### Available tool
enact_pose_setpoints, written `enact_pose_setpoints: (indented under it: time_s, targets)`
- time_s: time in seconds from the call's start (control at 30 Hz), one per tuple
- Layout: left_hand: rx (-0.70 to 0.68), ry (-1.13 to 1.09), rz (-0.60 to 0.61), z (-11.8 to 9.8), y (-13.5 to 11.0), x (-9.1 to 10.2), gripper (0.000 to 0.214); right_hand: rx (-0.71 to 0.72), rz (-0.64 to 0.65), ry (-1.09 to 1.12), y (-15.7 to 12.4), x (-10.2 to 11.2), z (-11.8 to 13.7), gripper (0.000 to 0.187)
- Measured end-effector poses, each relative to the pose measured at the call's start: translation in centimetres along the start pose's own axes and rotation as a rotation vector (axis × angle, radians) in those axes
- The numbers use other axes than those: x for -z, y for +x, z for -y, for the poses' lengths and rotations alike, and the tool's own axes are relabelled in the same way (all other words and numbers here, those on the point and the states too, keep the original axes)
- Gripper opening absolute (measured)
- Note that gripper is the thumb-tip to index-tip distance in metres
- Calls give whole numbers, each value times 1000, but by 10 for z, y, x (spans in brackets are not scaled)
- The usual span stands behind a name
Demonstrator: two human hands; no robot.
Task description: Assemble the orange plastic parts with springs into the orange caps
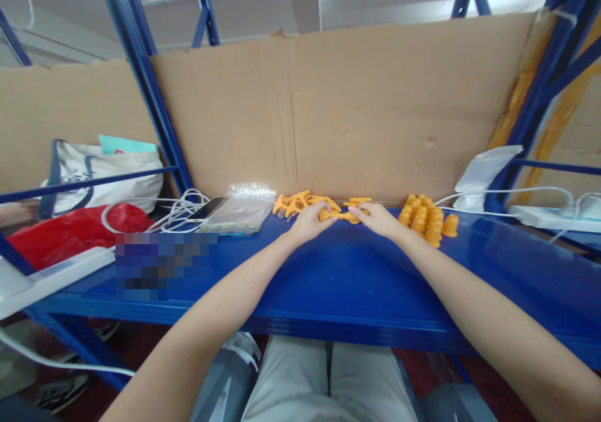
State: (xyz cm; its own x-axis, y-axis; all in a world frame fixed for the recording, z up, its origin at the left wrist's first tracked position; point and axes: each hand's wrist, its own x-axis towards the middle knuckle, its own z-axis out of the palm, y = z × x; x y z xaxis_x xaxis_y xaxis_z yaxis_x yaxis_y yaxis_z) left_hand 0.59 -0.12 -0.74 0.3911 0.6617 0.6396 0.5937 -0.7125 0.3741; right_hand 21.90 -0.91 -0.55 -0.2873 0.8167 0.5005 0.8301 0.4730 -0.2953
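My left hand (312, 221) is closed with thumb and fingers round a small orange plastic piece (325, 214) at the back middle of the blue shelf. Close to its right, my right hand (377, 218) pinches an orange plastic piece (350, 218); whether the two pieces are joined I cannot tell. Just behind my fingers lie flat orange pieces (360, 200). Left of my hands is a pile of branched orange pieces (297, 201), some with small metal chains. To the right, rounded orange pieces (422, 218) stand grouped in rows.
Blue shelf top (328, 284) lies under my forearms, with a cardboard wall (366, 109) behind. Clear plastic bags (239, 214), white cables (183, 212) and a red bag (89, 234) are at left. A power strip (558, 218) and a white pouch (483, 174) stand at right.
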Motion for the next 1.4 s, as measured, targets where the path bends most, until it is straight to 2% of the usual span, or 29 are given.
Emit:
enact_pose_setpoints:
  time_s: [0.13,0.23,0.33,0.5,0.63,0.73,0.87,1.07,1.3,1.4]
  targets:
    - [99,-71,61,-3,0,4,17,145,27,-370,-4,5,11,31]
    - [174,-155,100,-5,-1,5,16,129,43,-631,-4,6,25,27]
    - [191,-212,103,-5,-1,4,17,99,59,-725,-4,6,37,28]
    - [224,-246,107,-1,1,0,21,95,27,-754,-4,5,40,32]
    - [225,-235,118,-6,1,1,21,95,100,-743,-4,6,40,31]
    - [202,-230,73,-13,0,2,19,86,117,-742,-4,8,40,32]
    - [228,-270,68,-15,1,2,18,64,92,-744,-5,10,42,32]
    - [275,-295,92,-3,2,-3,23,88,19,-771,-5,4,43,33]
    - [307,-323,120,-8,1,-4,22,119,129,-739,-4,5,42,33]
    - [234,-246,78,-15,0,0,19,90,139,-724,-5,9,44,34]
